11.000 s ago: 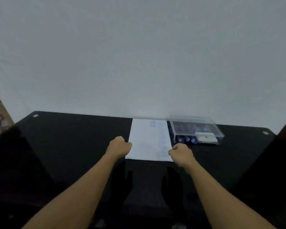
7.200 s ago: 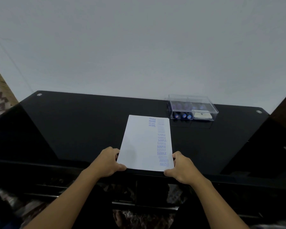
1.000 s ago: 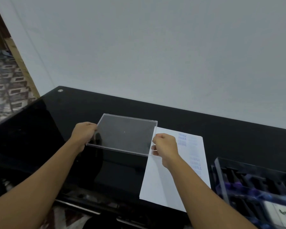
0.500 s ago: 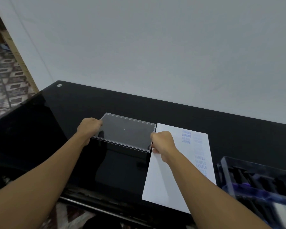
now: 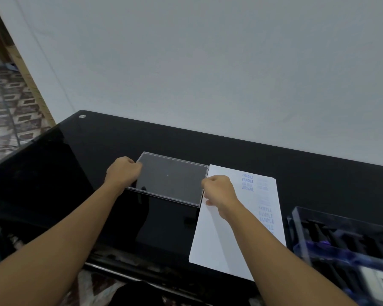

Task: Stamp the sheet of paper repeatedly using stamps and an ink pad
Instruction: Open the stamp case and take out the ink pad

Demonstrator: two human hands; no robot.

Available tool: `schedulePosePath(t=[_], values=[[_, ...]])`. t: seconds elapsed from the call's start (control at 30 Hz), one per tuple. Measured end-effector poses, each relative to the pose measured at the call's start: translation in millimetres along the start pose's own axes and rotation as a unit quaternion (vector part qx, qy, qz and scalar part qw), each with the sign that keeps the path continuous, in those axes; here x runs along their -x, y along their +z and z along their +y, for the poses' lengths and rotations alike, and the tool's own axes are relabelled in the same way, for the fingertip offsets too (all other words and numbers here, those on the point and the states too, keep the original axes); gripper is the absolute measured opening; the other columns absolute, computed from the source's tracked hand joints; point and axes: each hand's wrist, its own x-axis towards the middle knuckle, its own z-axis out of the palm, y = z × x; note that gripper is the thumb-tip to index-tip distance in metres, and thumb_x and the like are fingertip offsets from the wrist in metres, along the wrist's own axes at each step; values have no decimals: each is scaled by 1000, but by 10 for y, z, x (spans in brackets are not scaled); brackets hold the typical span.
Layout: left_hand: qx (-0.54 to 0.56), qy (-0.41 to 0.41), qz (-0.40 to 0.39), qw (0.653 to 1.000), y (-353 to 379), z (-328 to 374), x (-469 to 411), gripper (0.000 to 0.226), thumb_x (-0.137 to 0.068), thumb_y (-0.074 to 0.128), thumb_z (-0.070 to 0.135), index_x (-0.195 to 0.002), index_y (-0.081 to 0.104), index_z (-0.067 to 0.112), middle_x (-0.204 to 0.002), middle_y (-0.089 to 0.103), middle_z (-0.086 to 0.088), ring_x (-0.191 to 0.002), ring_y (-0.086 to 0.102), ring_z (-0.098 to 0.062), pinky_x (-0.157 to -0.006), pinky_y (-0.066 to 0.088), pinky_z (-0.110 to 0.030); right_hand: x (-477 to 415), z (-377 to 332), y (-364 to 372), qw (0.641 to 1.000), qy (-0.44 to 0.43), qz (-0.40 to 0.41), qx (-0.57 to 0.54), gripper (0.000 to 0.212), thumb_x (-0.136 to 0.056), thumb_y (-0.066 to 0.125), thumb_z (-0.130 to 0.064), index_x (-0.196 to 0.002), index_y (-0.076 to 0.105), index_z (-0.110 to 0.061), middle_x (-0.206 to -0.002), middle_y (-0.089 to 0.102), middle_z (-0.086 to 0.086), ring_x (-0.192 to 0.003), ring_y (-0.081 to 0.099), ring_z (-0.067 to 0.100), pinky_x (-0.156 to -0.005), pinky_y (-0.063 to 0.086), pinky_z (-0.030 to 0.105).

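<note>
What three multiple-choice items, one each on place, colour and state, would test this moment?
1. Where is the clear lid relative to the sheet of paper?
A. Left of it
B. On top of it
C. Right of it
2. What colour are the stamped words on the paper?
A. Red
B. Blue
C. Green
3. Who holds the lid?
A. Nobody
B. One hand alone
C. Both hands, one at each end
Answers: 1 A, the lid sits beside the paper's left edge, over the black table; 2 B, FRAGILE and SAMPLE read blue; 3 C, the left hand and right hand grip its short ends.
</note>
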Motion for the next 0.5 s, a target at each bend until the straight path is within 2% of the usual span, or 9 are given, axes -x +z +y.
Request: schedulePosePath(t=[0.07,0.1,0.17,0.27,0.37,0.5], values=[[6,13,2,1000,-2,65,79,17,-86,57,29,-96,66,18,-88,64,3,-88,60,-21,-79,49,-36,34,32,-70,1000,0,0,10,24,-88,50,-10,-93,61,12,-89,58,25,-74,53,28,-63,47,34],[9,21,3,1000,-2,105,139,16,-87,57,28,-96,66,18,-88,63,4,-85,59,-18,-75,47,-35,64,40,-113,1000,0,0,16,31,-89,50,-9,-106,62,13,-103,63,30,-76,58,32,-63,48,33],[17,40,-1,999,12,193,283,14,-89,56,27,-96,65,17,-90,63,3,-80,57,-13,-71,43,-33,147,50,-216,1000,-7,3,29,33,-91,50,-9,-114,62,11,-118,64,26,-79,62,31,-64,49,33],[40,64,-23,997,86,349,555,12,-90,57,25,-90,65,16,-90,65,0,-80,57,-14,-70,46,-34,289,97,-422,999,-19,4,37,27,-93,51,-10,-107,65,8,-111,67,20,-79,65,23,-65,50,32],[49,94,-49,993,228,538,868,10,-89,58,25,-88,66,20,-90,66,4,-89,60,-16,-80,49,-35,463,189,-683,999,-20,14,35,27,-92,51,-10,-106,66,8,-103,70,17,-75,67,20,-64,50,32],[52,147,-100,983,448,863,1336,15,-92,55,22,-97,67,14,-95,67,3,-89,61,-14,-72,46,-31,715,316,-1108,998,-22,33,39,28,-91,51,-10,-104,65,10,-97,71,13,-68,64,16,-61,48,30]])
